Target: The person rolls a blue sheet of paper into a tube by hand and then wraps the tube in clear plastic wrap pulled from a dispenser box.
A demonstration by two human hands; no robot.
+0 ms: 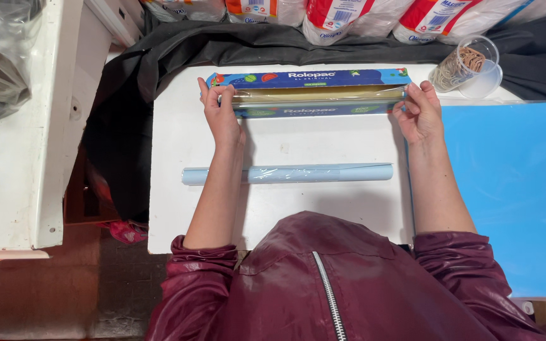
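I pinch the film (317, 95) at both box (311, 79) ends, left hand (221, 113) and right hand (419, 112) fingers clamped, steadying it along the surface's (172, 208) far edge.

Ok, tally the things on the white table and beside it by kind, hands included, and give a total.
Hands: 2, left hand and right hand
Blue cling film box: 1
Pale blue wrapped roll: 1
Clear cup of rubber bands: 1
Blue sheet: 1
Total: 6
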